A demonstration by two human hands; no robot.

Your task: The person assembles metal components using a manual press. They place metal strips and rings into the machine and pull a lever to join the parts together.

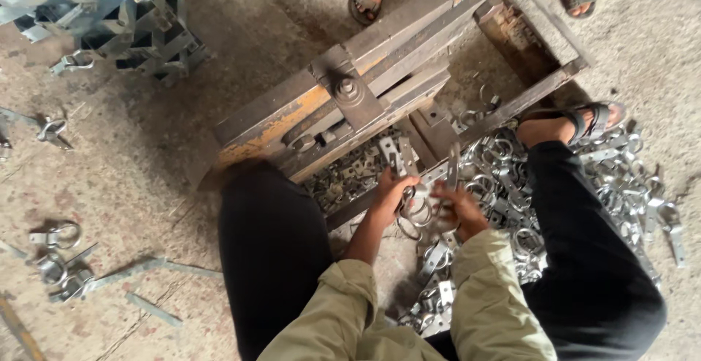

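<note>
Gripping a ringed metal clamp (413, 208) between them, the left hand (392, 191) and right hand (454, 206) curl fingers closed around it above a heap of clamps (511, 208).

metal press frame (343, 105) blocks ahead, clamp pile (511, 186) crowds right; bare concrete floor (146, 178) open left

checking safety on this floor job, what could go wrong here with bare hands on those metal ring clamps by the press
The left hand and right hand work bare on a ring clamp with stamped edges, so cuts seem likely. Both sit close to the steel press frame, a possible pinch point. The sandalled foot rests among the loose clamp pile, which could slip or scrape.
</note>
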